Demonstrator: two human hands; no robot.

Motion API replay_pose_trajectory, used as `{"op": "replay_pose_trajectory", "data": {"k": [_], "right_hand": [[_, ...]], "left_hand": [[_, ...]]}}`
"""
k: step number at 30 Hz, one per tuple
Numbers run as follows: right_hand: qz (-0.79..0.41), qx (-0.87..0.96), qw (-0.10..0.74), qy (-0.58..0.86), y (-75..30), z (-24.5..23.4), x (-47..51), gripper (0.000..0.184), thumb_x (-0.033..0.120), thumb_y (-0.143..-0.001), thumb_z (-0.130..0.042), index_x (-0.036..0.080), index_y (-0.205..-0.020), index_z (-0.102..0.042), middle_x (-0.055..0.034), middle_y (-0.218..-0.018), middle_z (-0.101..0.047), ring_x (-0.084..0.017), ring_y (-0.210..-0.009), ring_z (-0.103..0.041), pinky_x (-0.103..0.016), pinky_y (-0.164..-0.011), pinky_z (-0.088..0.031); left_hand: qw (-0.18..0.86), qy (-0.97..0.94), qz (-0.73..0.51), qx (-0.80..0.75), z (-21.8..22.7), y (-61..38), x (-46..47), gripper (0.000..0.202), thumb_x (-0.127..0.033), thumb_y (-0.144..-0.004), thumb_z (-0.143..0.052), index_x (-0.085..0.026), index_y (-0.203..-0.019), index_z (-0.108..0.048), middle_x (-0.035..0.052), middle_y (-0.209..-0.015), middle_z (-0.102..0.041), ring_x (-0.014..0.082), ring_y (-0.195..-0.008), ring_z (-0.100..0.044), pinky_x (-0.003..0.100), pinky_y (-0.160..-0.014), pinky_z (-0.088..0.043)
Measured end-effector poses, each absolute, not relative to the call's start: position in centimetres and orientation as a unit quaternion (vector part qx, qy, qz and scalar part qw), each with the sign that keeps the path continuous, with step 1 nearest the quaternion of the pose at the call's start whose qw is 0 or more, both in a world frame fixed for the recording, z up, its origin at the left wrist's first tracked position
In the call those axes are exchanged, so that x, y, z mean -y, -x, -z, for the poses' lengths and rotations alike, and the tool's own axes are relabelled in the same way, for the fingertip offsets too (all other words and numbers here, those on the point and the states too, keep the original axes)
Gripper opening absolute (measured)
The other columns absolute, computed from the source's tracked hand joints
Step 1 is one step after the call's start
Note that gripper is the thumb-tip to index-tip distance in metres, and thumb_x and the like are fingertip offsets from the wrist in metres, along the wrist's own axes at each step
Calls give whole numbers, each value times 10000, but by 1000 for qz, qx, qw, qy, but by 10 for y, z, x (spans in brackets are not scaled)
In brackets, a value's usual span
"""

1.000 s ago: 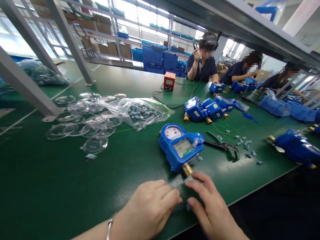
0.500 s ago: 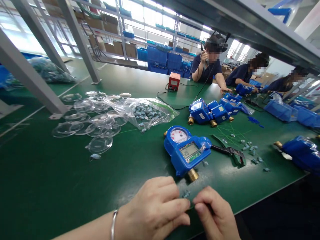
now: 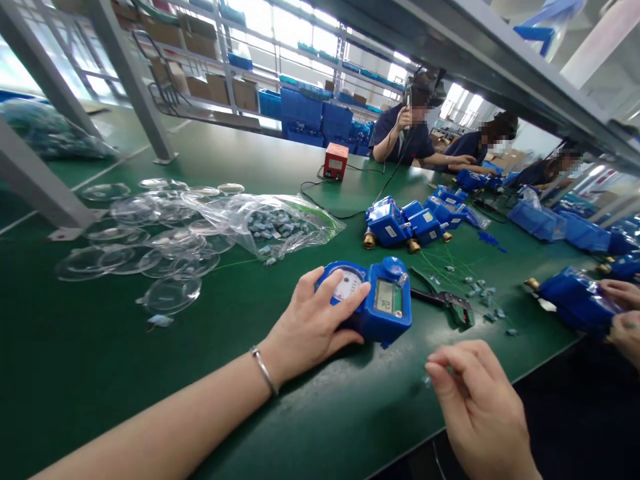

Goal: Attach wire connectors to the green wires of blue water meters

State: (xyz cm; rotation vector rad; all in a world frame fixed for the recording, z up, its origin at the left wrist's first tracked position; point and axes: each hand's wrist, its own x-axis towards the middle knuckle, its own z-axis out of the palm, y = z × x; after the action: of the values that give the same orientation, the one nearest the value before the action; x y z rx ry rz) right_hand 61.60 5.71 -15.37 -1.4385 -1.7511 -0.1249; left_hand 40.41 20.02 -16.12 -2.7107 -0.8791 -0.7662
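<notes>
The left hand (image 3: 315, 323), earlier beside the right at bottom centre, now grips the blue meter (image 3: 373, 319) at mid-frame, which has turned so that its display (image 3: 387, 298) sits almost level with its dial (image 3: 349, 285). The right hand (image 3: 485, 407) has parted to the lower right, fingertips drawn together. At the right edge, a co-worker's hands (image 3: 627, 333) have appeared at another meter (image 3: 575, 300).

On the table (image 3: 75, 380), a meter (image 3: 385, 325) sits mid-frame with pliers (image 3: 457, 310) just to its right, discs (image 3: 173, 295) at centre left, and other meters (image 3: 387, 223) behind it.
</notes>
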Motion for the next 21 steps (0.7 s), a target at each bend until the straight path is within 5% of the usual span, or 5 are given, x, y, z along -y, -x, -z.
{"op": "replay_pose_trajectory", "data": {"k": [8, 21], "right_hand": [[48, 693, 282, 662, -622, 140, -74, 164, 226, -912, -450, 180, -800, -560, -24, -751, -508, -158, -690, -499, -298, -654, -392], [65, 714, 223, 661, -615, 141, -80, 172, 235, -916, -443, 181, -797, -555, -38, -760, -516, -184, -714, -512, -328, -688, -394]], "left_hand": [[92, 887, 268, 364, 164, -421, -186, 620, -453, -758, -626, -286, -1323, -432, 138, -1258, -382, 379, -1154, -292, 543, -987, -323], [94, 890, 264, 360, 170, -416, -186, 598, -473, -782, -587, -327, -1332, -403, 133, -1268, -371, 392, -1143, -319, 553, -943, -354]]}}
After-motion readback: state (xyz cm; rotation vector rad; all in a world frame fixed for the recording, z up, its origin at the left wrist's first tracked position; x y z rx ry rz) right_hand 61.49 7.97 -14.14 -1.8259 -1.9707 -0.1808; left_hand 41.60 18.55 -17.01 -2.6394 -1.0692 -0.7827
